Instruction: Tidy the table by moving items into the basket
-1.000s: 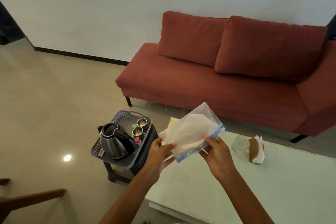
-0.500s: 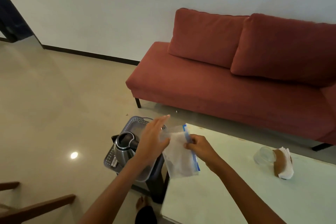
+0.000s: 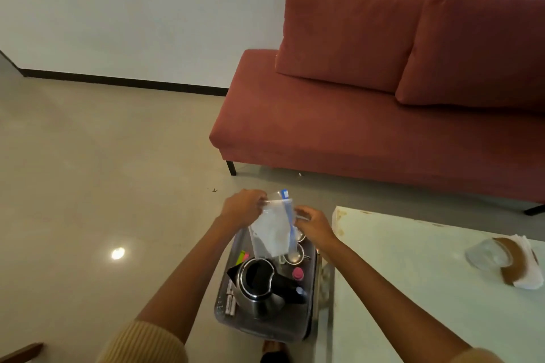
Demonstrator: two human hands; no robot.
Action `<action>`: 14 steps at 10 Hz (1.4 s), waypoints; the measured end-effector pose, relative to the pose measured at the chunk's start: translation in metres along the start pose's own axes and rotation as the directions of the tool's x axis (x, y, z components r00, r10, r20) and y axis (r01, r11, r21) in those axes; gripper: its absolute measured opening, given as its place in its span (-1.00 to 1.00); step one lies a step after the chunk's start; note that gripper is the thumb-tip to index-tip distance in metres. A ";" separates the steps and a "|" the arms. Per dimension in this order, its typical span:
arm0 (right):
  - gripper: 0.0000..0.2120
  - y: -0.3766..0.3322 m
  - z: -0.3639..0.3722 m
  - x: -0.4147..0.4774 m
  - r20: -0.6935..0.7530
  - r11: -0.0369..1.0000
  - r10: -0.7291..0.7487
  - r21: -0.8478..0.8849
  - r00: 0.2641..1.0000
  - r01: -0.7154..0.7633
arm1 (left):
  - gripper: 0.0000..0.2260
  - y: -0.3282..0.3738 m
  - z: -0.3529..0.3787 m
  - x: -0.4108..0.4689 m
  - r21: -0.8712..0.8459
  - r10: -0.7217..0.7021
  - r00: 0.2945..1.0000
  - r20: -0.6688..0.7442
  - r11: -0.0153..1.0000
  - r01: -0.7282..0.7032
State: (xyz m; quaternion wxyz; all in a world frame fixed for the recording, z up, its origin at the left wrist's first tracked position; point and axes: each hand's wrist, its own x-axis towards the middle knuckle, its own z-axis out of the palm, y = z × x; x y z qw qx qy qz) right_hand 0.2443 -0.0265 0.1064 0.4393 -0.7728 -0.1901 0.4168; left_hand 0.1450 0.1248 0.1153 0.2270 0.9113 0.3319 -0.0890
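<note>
Zip bag (image 3: 272,230): pinched in both grips, left hand (image 3: 244,206) and right hand (image 3: 314,225); long axis upright; basket (image 3: 267,330) directly beneath, 6 o'clock.

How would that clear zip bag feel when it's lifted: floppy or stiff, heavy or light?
Probably floppy: the zip bag hangs and creases below where the left hand and right hand pinch its top. Likely light, since fingertips alone carry it. Its glossy film may be slippery, perhaps why two hands hold it over the basket.
</note>
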 end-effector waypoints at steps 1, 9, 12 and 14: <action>-0.57 0.007 0.000 0.012 -0.080 0.993 0.111 0.045 0.991 -0.108 | -0.78 -0.025 0.010 0.030 0.034 0.013 1.000 0.021 0.999 -0.014; -0.87 0.068 -0.012 0.012 -0.098 0.899 0.423 0.169 0.901 -0.404 | -0.29 -0.078 0.147 0.109 0.241 -0.021 0.994 0.105 0.971 -0.005; -0.85 0.074 -0.020 0.006 -0.098 0.908 0.407 0.156 0.908 -0.390 | -0.45 -0.078 0.152 0.102 0.133 -0.123 0.949 0.292 0.987 0.087; -0.84 0.072 -0.021 0.000 -0.109 0.924 0.364 0.164 0.925 -0.345 | -0.69 -0.057 0.139 0.098 -0.090 -0.077 0.959 0.274 0.990 0.105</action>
